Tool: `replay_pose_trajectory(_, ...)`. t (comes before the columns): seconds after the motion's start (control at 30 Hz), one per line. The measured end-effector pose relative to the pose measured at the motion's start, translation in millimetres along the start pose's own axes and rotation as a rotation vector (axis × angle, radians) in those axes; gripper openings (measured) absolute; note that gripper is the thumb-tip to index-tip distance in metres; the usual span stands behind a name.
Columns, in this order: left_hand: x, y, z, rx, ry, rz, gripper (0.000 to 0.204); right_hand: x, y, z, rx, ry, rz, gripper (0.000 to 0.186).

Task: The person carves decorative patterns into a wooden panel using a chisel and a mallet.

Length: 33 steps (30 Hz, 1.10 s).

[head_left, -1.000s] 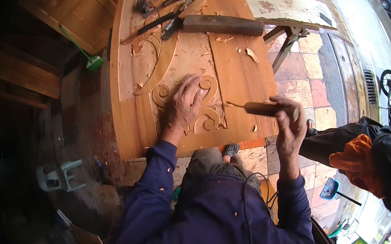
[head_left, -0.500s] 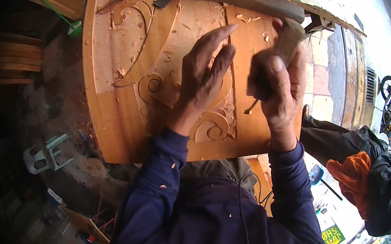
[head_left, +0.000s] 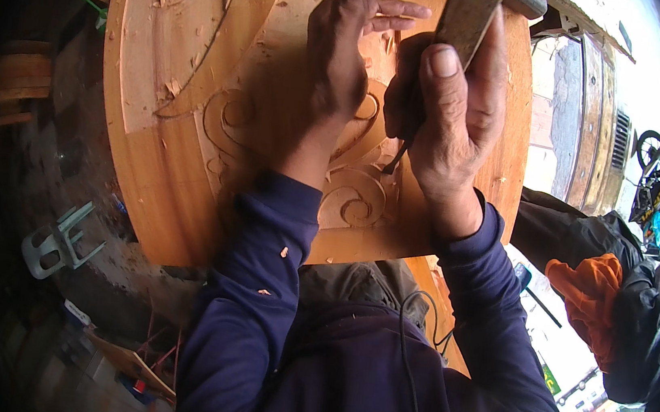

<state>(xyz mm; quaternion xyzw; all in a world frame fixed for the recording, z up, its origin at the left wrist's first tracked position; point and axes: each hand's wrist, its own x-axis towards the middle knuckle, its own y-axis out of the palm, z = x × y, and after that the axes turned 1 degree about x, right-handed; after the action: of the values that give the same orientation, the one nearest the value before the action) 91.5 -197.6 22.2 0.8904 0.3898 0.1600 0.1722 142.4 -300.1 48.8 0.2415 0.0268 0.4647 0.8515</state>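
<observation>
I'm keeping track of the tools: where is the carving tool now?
In the head view, upper right of centre, the carving tool is in the right hand, its thin shaft slanting down toward the carved scroll.

I have my bare left hand (head_left: 339, 56) open at 12 o'clock on my feed, its parted fingers (head_left: 401, 7) aimed toward 3. My bare right hand (head_left: 454, 131) is curled in a grip between 1 and 2, thumb (head_left: 444, 85) pointing to 12. Both forearms (head_left: 305, 154), in navy-blue fabric sleeves (head_left: 254, 266), angle inward.
</observation>
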Motion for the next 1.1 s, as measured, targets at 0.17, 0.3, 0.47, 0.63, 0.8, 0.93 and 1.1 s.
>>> replay_pose_trajectory(0.17,-0.9,-3.8,-0.9,-0.1,-0.086,0.003,0.08,3.2,-9.2,1.9,0.196,0.043,0.115,0.069)
replay_pose_trajectory(0.3,5.3,-10.7,14.3,-0.291,0.125,0.19,0.068,9.3,-2.1,-16.1,0.045,0.052,-0.046,0.062)
replay_pose_trajectory(0.47,11.2,-10.3,21.9,0.165,0.293,0.059,0.059,17.5,-13.2,-37.0,-0.117,-0.036,0.031,0.062)
replay_pose_trajectory(0.63,9.1,-9.7,23.7,0.345,0.236,-0.095,0.036,17.6,-13.7,-49.4,0.194,0.089,0.016,0.06)
replay_pose_trajectory(0.8,9.1,-16.3,22.5,0.351,0.243,-0.194,0.031,17.8,-5.9,-45.2,0.112,0.121,0.027,0.059)
replay_pose_trajectory(0.93,10.9,-22.6,19.3,0.37,0.25,-0.231,0.028,18.8,-7.9,-53.9,0.122,0.138,0.131,0.059)
replay_pose_trajectory(1.1,4.7,-25.8,10.4,0.331,0.147,-0.183,0.025,4.8,-10.0,-36.5,-0.022,0.329,0.05,0.063)
